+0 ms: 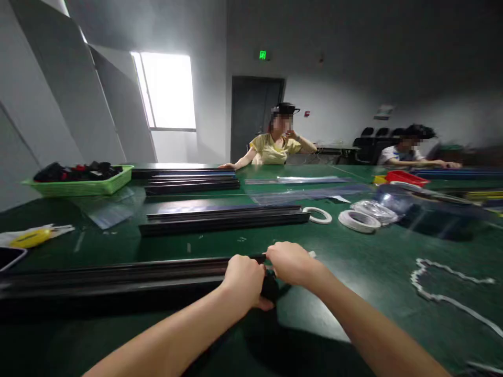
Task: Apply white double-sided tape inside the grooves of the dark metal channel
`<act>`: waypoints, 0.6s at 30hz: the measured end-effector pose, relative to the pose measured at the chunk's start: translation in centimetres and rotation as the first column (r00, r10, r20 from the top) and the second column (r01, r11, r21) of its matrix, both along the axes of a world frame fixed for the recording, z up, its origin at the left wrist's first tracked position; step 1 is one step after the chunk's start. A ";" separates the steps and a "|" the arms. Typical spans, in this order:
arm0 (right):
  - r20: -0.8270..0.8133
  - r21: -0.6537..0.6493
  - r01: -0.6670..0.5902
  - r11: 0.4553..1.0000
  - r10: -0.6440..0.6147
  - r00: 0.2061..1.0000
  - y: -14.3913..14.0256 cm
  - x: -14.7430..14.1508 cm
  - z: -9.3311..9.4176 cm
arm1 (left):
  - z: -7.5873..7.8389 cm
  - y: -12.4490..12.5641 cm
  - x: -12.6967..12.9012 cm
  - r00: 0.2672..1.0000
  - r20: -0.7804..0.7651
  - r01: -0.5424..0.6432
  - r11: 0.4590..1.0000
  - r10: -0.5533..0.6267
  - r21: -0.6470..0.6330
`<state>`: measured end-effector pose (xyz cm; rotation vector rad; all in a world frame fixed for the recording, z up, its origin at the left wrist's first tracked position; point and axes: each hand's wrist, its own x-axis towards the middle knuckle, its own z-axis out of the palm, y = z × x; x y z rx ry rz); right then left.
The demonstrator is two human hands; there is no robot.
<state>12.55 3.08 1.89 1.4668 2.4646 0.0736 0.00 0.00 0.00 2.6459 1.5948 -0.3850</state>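
A long black channel-shaped profile [129, 283] lies across the near part of the table, running off to the left. My left hand [243, 280] is closed around its right end, with the thumb low on the near side. Right at that same end, my right hand [291, 262] is closed, fingertips bent down against the tip of the profile. A small dark piece [270, 288] shows between and below the hands; its kind is hard to make out. Whatever the right fingers grip is hidden by the hand.
More black profiles [223, 221] lie beyond my hands. White tape rolls [359, 221] and a crumpled white strip [428, 296] are to the right. A green basket [94, 187] of dark parts stands far left. Two people [275, 149] sit across the green table [353, 272].
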 end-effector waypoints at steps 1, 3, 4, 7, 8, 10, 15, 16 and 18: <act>0.003 -0.002 0.000 1.000 0.000 1.000 0.1 -0.1 0.0 | 0.1 -0.1 0.1 1.000 -0.004 -0.002 1.000 0.002 -0.003; 0.014 -0.008 0.000 1.000 0.000 1.000 0.1 -0.2 0.1 | 0.2 -0.1 0.2 1.000 -0.008 -0.001 1.000 0.001 -0.005; 0.023 -0.013 0.001 1.000 -0.001 1.000 0.1 -0.2 0.2 | 0.2 -0.1 0.3 1.000 -0.008 0.002 1.000 -0.002 -0.002; 0.059 -0.035 0.003 0.999 -0.001 0.998 -0.3 -0.1 0.5 | 0.1 0.0 0.5 1.000 -0.002 0.015 1.000 -0.015 0.015; 0.066 -0.046 0.002 0.999 0.001 0.998 -0.4 -0.1 0.6 | 0.1 0.0 0.5 1.000 0.004 0.021 0.999 -0.022 0.026; 0.070 -0.062 0.006 0.998 -0.002 0.998 -0.6 0.1 0.8 | -0.2 0.1 0.3 0.999 0.021 0.029 0.999 -0.030 0.046; 0.037 0.036 0.075 0.997 -0.076 0.996 0.3 0.6 0.7 | -1.3 0.3 -1.1 0.991 0.103 0.072 0.993 -0.082 0.096; 0.014 0.077 0.106 0.991 -0.107 0.994 0.7 0.7 0.6 | -1.6 0.3 -1.4 0.986 0.132 0.089 0.990 -0.103 0.108; -0.057 0.149 0.155 0.977 -0.148 0.987 1.6 0.9 0.1 | -2.2 0.4 -1.8 0.974 0.180 0.111 0.983 -0.137 0.146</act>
